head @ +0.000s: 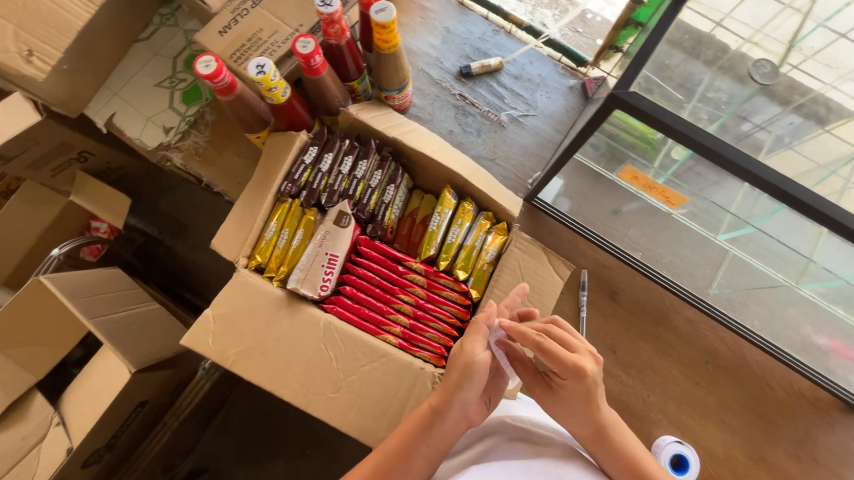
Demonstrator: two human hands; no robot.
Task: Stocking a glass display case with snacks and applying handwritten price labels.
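My left hand [480,364] and my right hand [560,364] meet over the near right corner of an open cardboard box [296,349]. Both pinch a small white strip of paper or tape [501,351] between their fingertips. The box holds rows of snack packets standing on edge: red ones [396,295] nearest my hands, gold ones [461,233] behind them, dark brown ones [345,171] at the far end, more gold ones [286,238] at the left, and a white-and-red packet [326,255] lying on top.
A pen [583,300] lies on the wooden counter [708,391] right of the box. A white-and-blue tape roll [677,459] sits near my right forearm. Several sauce bottles [326,75] stand behind the box. Open cardboard boxes [64,376] are at the left. A glass display case [737,214] borders the counter.
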